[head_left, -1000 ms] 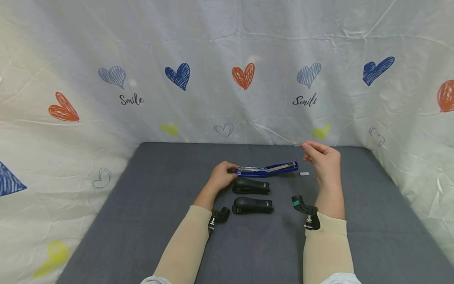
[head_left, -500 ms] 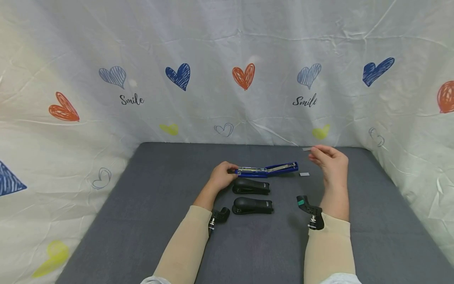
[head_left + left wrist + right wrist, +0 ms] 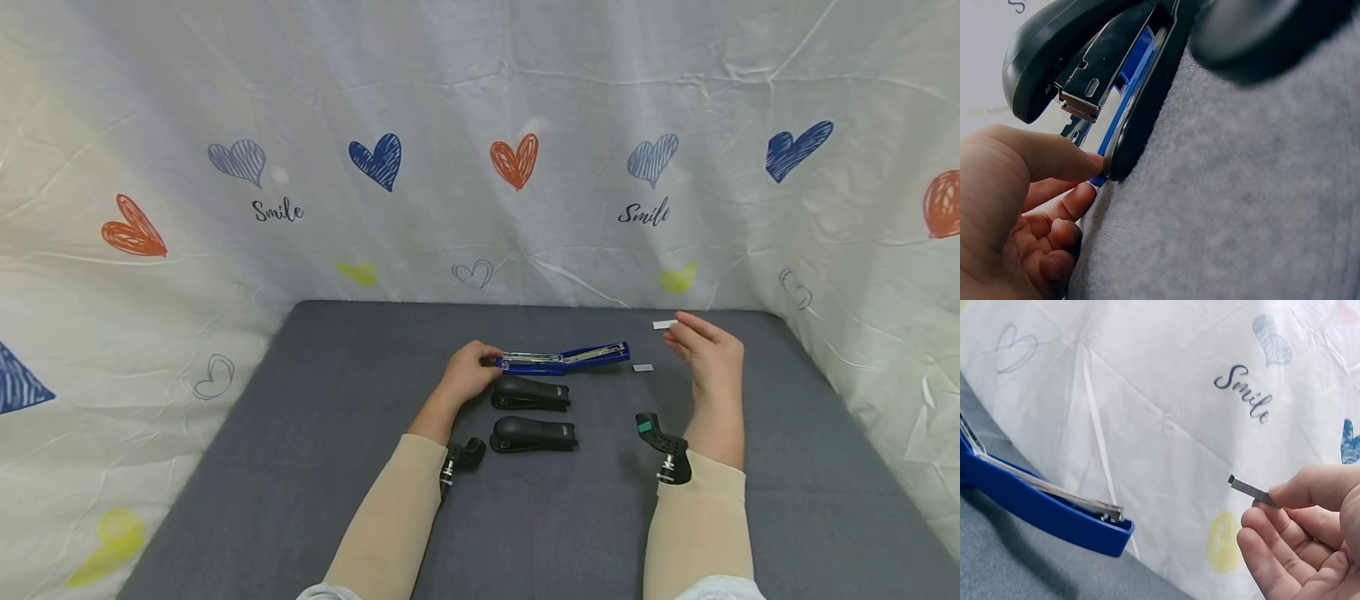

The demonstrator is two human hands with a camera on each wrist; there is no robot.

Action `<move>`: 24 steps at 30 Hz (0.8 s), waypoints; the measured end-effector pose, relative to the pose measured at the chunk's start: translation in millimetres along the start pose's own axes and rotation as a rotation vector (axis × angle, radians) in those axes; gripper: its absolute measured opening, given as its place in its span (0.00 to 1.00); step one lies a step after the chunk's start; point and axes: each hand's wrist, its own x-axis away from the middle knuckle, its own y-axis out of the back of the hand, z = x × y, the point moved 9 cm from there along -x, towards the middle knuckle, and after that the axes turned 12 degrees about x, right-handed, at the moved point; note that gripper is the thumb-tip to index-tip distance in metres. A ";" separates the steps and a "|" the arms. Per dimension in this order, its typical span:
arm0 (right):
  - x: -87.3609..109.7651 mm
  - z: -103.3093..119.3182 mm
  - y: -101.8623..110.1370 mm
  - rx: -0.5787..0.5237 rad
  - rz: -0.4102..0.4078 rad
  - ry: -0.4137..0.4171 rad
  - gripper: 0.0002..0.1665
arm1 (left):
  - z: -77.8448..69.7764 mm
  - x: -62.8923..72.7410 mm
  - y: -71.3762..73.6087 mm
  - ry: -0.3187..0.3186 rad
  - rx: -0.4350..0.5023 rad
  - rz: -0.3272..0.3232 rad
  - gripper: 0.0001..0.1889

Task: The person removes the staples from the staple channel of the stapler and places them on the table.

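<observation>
A blue stapler (image 3: 598, 356) lies opened out flat on the grey table, its metal staple channel and spring rod exposed. My left hand (image 3: 469, 372) pinches its left end between thumb and fingers; in the left wrist view, a black stapler (image 3: 1035, 69) hides most of the blue base (image 3: 1112, 128). Raised beyond the blue stapler's right end, my right hand (image 3: 708, 357) pinches a short strip of staples (image 3: 1249, 489) by one end between thumb and forefinger. The strip's other end points left, free of the fingers. A second staple strip (image 3: 642, 367) lies on the table just right of the stapler.
Two closed black staplers lie in front of the blue one, the farther stapler (image 3: 530, 395) near the left hand and the nearer stapler (image 3: 534, 435) below it. A white curtain (image 3: 427, 233) printed with hearts hangs behind the table (image 3: 360, 500).
My right hand has moved right and slightly nearer with the staple strip, which has turned to show a broader, brighter side. The left hand and blue stapler stay put.
</observation>
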 end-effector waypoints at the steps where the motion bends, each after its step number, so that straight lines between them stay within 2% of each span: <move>1: -0.8 -1.9 1.1 0.017 -0.003 -0.011 0.11 | 0.1 0.1 0.0 0.000 -0.001 0.001 0.15; 6: -4.8 -13.0 6.1 0.137 -0.005 -0.072 0.19 | 0.1 0.3 0.3 0.000 -0.008 0.001 0.15; 11: -8.4 -20.9 10.5 0.254 0.009 -0.083 0.25 | 0.0 0.1 0.0 0.002 -0.003 0.001 0.15; 16: -11.4 -28.0 15.1 0.334 0.009 -0.063 0.24 | 0.2 -0.1 0.6 -0.001 0.002 -0.008 0.14; 24: -16.1 -39.2 22.2 0.585 -0.024 -0.040 0.21 | -0.9 0.8 1.3 0.000 0.006 -0.007 0.15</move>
